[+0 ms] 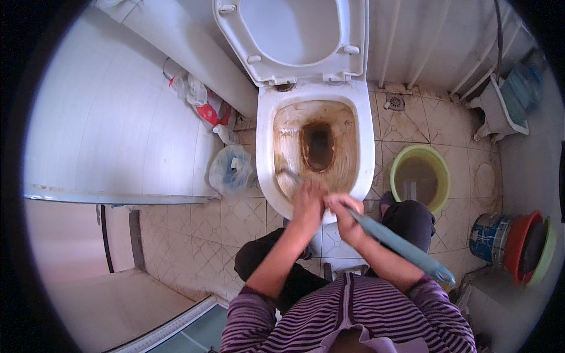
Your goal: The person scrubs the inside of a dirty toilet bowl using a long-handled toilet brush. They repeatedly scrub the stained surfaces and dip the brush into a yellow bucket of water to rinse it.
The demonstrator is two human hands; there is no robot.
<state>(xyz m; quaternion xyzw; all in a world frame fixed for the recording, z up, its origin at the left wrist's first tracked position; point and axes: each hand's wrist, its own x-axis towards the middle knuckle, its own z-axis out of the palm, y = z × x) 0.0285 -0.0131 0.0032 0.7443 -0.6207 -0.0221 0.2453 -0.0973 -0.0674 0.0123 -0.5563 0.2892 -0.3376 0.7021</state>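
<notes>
Both my hands grip a long grey-blue toilet brush point(403, 242) over the front of a white toilet point(366, 135). My left hand point(309, 201) is closed round the thin part of the handle, just inside the front rim. Right beside it, my right hand point(345, 215) wraps the thicker part, whose end slants back toward my right forearm. The brush's far end meets the left wall of the bowl; its head is blurred. Brown stains streak the inside of the bowl point(338, 126), and dark water point(319, 147) stands in the drain. The seat and lid point(356, 23) are raised.
A yellow-green basin point(445, 182) of murky water stands right of the toilet, near my foot. Left are a clear plastic bag point(228, 170) and a white bottle point(226, 135). At right are a blue bucket point(487, 238), a red basin point(518, 250) and a white stool point(499, 109).
</notes>
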